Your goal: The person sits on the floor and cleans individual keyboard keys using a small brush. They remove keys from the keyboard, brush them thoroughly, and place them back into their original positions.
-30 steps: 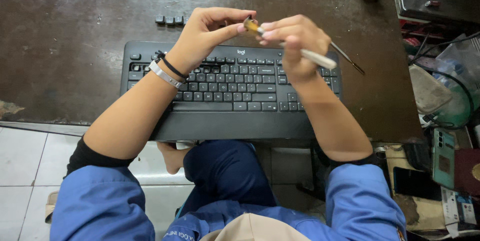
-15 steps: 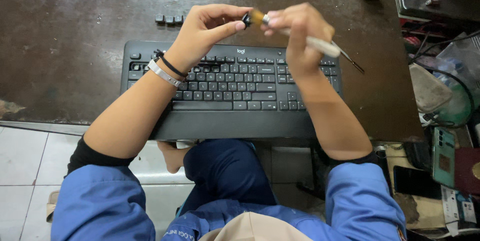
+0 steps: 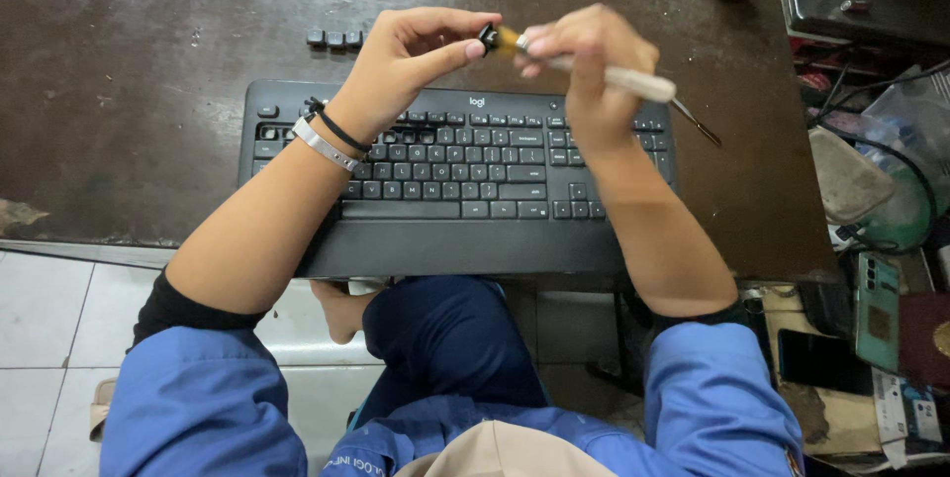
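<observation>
One keyboard, one brush, three loose keycaps, two phones.

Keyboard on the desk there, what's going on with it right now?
A person seated at a dark wooden table holds a small black keycap in the left hand and touches a small brush, gripped in the right hand, to it. Both hands are raised above the black keyboard. A few more loose black keycaps sit in a row on the table behind the keyboard.

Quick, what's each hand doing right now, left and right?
Left hand: closed, pinching a small black keycap.
Right hand: closed on a pale-handled brush, bristles at the keycap.
</observation>
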